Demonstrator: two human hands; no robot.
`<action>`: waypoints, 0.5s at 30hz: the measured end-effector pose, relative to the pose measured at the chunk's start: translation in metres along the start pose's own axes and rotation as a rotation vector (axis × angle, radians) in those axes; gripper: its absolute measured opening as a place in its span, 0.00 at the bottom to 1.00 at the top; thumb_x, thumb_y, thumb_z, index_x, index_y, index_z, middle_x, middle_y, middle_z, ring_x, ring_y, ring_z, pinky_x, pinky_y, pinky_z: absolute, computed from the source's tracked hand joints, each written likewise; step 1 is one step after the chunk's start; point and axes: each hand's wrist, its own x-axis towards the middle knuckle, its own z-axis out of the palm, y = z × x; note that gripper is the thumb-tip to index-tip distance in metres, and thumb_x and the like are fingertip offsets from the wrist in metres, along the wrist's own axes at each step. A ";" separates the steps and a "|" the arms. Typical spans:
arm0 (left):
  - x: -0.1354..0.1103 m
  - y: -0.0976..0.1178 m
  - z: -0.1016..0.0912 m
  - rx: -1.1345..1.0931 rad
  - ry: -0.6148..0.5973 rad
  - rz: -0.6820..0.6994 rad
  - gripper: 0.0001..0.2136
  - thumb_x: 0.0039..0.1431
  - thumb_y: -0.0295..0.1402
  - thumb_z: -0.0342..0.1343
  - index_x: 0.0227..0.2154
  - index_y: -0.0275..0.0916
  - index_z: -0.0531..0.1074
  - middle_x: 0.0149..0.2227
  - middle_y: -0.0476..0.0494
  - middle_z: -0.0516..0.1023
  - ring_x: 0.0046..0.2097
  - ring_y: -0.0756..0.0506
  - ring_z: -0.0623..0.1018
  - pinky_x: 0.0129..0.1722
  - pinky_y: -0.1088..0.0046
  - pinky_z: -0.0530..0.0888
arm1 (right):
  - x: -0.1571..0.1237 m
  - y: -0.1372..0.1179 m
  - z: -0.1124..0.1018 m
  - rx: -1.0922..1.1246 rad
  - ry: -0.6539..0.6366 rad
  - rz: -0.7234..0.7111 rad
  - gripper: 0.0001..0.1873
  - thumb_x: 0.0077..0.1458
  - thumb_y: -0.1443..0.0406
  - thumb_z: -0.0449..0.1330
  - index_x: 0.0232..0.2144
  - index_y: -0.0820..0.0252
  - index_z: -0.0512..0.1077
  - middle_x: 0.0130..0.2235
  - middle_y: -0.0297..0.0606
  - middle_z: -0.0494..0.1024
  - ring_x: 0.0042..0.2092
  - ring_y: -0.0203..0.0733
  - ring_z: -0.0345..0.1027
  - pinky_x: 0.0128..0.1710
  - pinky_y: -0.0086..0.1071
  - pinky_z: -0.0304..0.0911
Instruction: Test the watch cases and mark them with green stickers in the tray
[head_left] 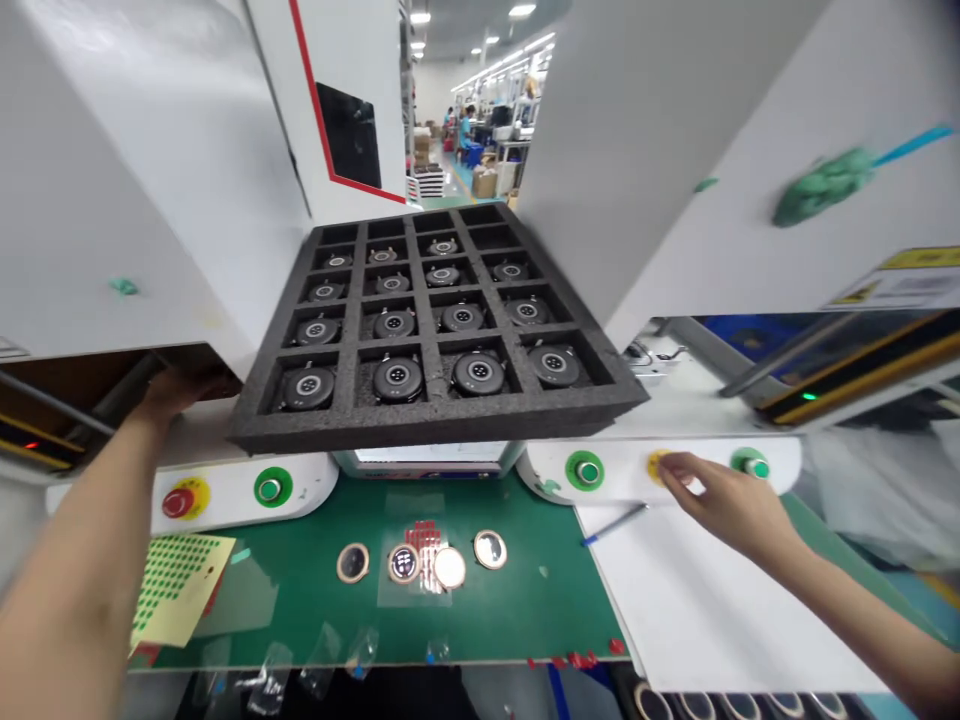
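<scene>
Nearest, at lower right below the desk (300, 610), gold-rimmed rings (697, 706) lie in a row. Along the desk's front edge are scraps of clear film (274, 668) and red bits (581, 660). On the left lies a yellow sheet (184, 580) with green dots; on the right, a white board (712, 610) with a blue pen (615, 524) at its far edge. Between them, four gold-rimmed discs (490, 549) lie well within reach of neither hand, the two middle ones over a clear sheet with red stickers (424, 530).

The hands are well apart. The right hand (724, 500) is at the right panel (622, 480), fingers bent over the yellow ring (657, 467) between two green buttons (589, 472); I cannot tell whether the fingertips grip anything. The left hand (180, 387) reaches into the dark opening of the left machine (150, 230), beyond the left panel (225, 500) with its red button (178, 502); its fingers are in shadow, so what they hold cannot be told.

Between the panels is a screen (427, 460), partly covered by the foam tray (442, 430). The tray stands between the machines, its compartments carrying fifteen black watches (478, 373), sensor side up. The right machine (675, 200) bears a green lump (829, 187) and a label (904, 280). Farthest off, people (466, 128) and boxes (484, 182) show along an aisle.
</scene>
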 end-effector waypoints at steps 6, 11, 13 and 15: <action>-0.006 0.016 -0.008 0.081 0.017 -0.040 0.23 0.61 0.51 0.49 0.31 0.31 0.73 0.30 0.44 0.79 0.49 0.33 0.75 0.49 0.53 0.72 | 0.069 0.015 -0.007 -0.016 0.056 0.097 0.06 0.54 0.64 0.57 0.29 0.59 0.73 0.28 0.40 0.81 0.27 0.40 0.75 0.26 0.28 0.59; -0.068 0.009 -0.024 0.098 0.147 0.083 0.20 0.62 0.41 0.47 0.50 0.30 0.66 0.50 0.35 0.74 0.56 0.34 0.70 0.56 0.53 0.67 | 0.061 0.006 -0.010 0.045 0.093 0.114 0.09 0.56 0.62 0.55 0.31 0.61 0.73 0.30 0.45 0.81 0.27 0.39 0.74 0.29 0.29 0.61; -0.113 0.003 -0.022 0.089 0.097 0.187 0.18 0.62 0.40 0.47 0.49 0.32 0.66 0.51 0.35 0.74 0.55 0.37 0.71 0.57 0.57 0.66 | 0.026 -0.006 -0.004 0.068 0.122 0.060 0.08 0.56 0.61 0.57 0.31 0.59 0.72 0.31 0.46 0.81 0.27 0.40 0.74 0.27 0.30 0.61; -0.163 0.000 -0.012 0.064 -0.018 0.302 0.16 0.61 0.41 0.49 0.44 0.35 0.69 0.49 0.36 0.75 0.54 0.38 0.72 0.57 0.61 0.67 | -0.016 -0.026 0.005 0.111 0.135 -0.066 0.05 0.54 0.61 0.60 0.31 0.57 0.72 0.29 0.44 0.81 0.27 0.42 0.75 0.26 0.30 0.62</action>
